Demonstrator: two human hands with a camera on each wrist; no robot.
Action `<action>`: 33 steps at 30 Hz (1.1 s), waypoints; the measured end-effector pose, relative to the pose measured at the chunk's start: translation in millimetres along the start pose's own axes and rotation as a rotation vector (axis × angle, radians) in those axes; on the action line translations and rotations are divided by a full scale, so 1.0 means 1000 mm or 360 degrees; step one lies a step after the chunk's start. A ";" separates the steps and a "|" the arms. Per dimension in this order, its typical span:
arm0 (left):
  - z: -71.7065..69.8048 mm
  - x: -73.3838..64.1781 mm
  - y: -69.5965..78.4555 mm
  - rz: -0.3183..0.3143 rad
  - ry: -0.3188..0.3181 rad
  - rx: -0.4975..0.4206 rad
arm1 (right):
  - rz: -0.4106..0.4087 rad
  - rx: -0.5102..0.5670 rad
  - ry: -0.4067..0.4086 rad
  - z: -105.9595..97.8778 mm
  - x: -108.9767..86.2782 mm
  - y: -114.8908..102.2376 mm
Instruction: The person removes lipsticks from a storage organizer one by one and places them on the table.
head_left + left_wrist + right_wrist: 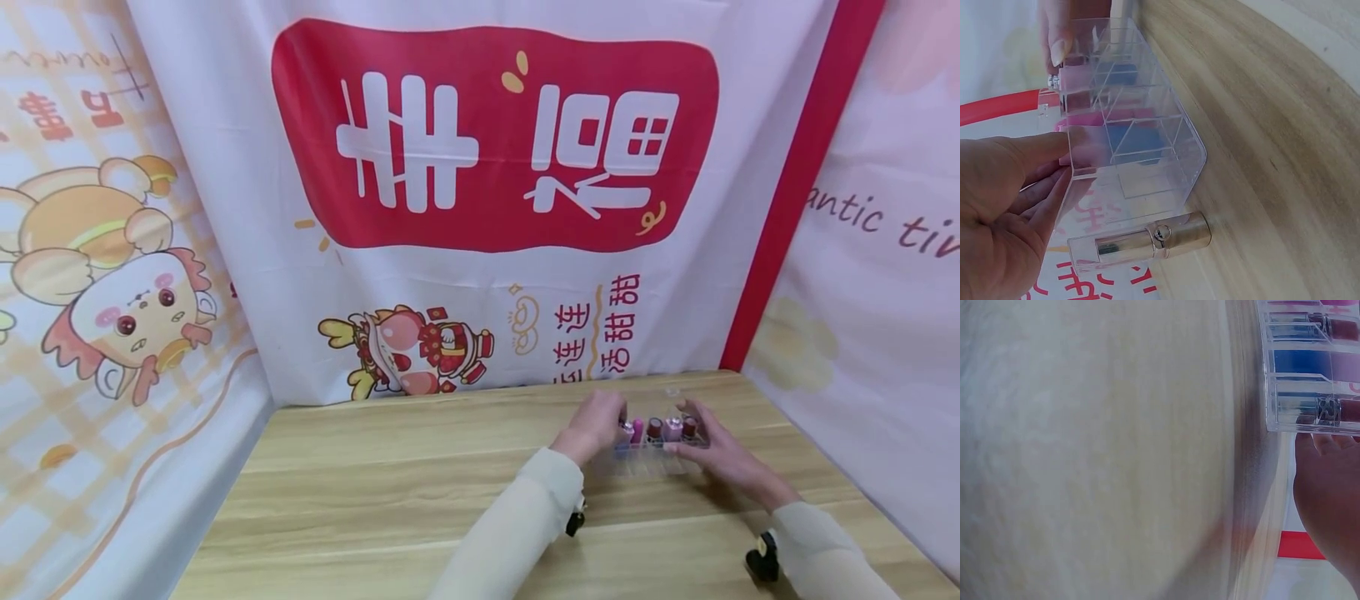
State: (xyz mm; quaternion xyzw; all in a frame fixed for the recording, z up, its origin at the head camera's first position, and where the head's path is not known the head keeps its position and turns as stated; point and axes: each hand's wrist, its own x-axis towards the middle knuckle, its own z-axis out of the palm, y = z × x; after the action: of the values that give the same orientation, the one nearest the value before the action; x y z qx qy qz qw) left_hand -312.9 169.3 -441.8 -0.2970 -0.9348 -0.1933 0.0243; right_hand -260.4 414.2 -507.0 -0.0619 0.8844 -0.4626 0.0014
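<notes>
Standing on the far right part of the wooden table [375, 483], a clear compartmented organizer [656, 446] with upright lipsticks [655, 428] is gripped at its left end by the left hand [596, 427] and at its right end by the right hand [716, 454]. From the left wrist, the organizer [1129, 125] is seen transparent, fingers [1041, 150] curled on its wall, a gold lipstick [1147, 240] beside it. From the right wrist, fingertips [1325, 444] are pressed against the organizer's corner [1310, 419].
</notes>
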 end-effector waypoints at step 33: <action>-0.013 -0.005 -0.011 0.0144 0.0168 -0.0660 | 0.0035 -0.0035 -0.0014 0.001 0.004 0.000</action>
State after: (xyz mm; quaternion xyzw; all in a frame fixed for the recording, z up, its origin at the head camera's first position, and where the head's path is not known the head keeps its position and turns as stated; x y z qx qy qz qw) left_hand -315.9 153.7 -434.4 -0.3268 -0.8581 -0.3956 0.0203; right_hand -264.0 413.3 -507.0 -0.0543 0.8900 -0.4526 0.0098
